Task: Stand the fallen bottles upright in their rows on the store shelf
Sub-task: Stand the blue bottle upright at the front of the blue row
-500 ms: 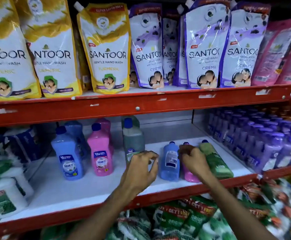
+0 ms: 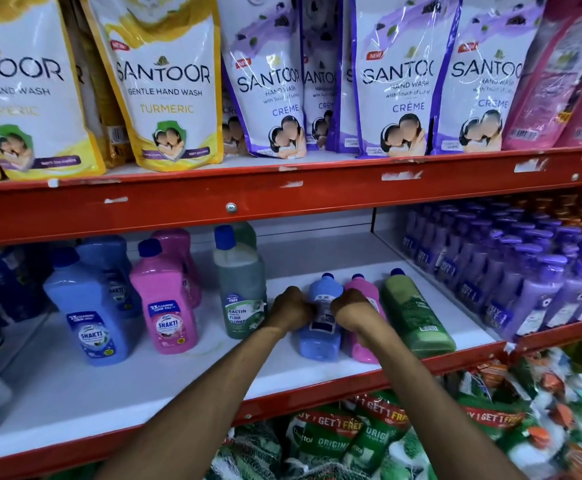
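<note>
Three bottles lie flat side by side on the white shelf (image 2: pixel 75 393), caps pointing to the back: a blue one (image 2: pixel 320 341), a pink one (image 2: pixel 369 292) and a green one (image 2: pixel 417 317). My left hand (image 2: pixel 291 311) curls against the left side of the blue bottle. My right hand (image 2: pixel 351 310) presses on its right side and covers part of the pink bottle. Both hands seem to clasp the blue bottle, which still lies flat. Upright to the left stand a blue Shakti bottle (image 2: pixel 88 317), a pink Shakti bottle (image 2: pixel 165 306) and a green Bactin bottle (image 2: pixel 239 289).
Rows of purple bottles (image 2: pixel 524 271) fill the shelf's right part. More upright bottles stand behind the front ones. Santoor refill pouches (image 2: pixel 165 84) hang over the red upper shelf edge (image 2: pixel 282 202). Green soap packs (image 2: pixel 351 441) sit below.
The view has moved closer to the shelf. My left hand moved right onto the blue bottle; my right hand shifted left from the pink bottle to the blue one's right side.
</note>
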